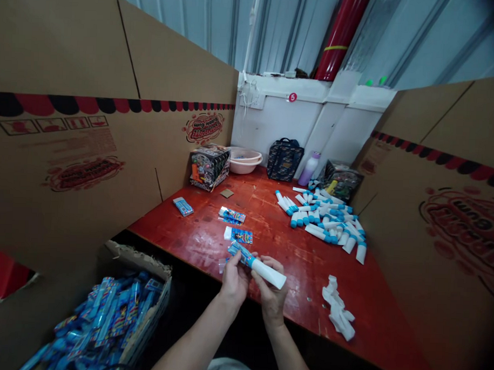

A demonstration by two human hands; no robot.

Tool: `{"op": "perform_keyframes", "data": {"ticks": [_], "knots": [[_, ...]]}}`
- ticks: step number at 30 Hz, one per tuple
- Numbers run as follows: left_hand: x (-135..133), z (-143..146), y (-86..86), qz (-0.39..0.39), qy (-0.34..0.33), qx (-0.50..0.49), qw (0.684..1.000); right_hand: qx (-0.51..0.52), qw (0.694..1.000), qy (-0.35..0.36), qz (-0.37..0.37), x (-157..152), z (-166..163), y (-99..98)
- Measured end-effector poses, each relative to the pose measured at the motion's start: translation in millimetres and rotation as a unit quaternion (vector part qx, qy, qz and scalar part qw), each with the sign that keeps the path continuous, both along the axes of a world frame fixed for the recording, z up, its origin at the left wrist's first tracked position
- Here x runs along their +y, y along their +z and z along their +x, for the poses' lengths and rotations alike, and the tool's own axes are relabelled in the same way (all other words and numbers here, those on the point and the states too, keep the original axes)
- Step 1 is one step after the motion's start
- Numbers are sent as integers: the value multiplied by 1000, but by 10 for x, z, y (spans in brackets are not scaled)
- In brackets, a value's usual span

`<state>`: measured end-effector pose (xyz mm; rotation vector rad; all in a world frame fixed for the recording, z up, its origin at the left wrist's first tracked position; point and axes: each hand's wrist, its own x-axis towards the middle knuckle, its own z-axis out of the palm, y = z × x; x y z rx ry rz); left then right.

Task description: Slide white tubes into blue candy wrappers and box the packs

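Near the table's front edge, my right hand [273, 296] is closed around a white tube [270, 273] that points down to the right. My left hand [234, 281] pinches a blue printed plastic wrapper [240, 253] at the tube's other end. That end of the tube meets the wrapper's opening; how far it sits inside is hidden by my fingers. Just beyond my hands lie a flat printed wrapper [244, 236] and, farther back, more wrappers [232, 215]. A heap of white tubes with blue caps [331, 215] covers the table's right rear.
A carton [165, 290] filled with blue wrapped tubes [108, 315] stands below left. On the red table [204, 243] are a wrapper stack [183, 206], crumpled white strip [337, 309], printed box [209, 166], pink basins [244, 164], dark bag [285, 159] and purple bottle [309, 168]. Cardboard walls flank both sides.
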<state>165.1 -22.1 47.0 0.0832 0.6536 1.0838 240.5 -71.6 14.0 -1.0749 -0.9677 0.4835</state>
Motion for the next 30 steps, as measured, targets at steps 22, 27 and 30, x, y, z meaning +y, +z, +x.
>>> {"op": "perform_keyframes", "data": {"ticks": [22,27,30], "knots": [[52,-131,114,78,53,23,995,113,979,130,-106,-110,173,-48],[-48,-38,50,119,37,53,991,165,969,109,-147,-104,-11,-93],[-144,1,-26,138,31,104,984,153,973,110,-133,-48,-144,-126]]}}
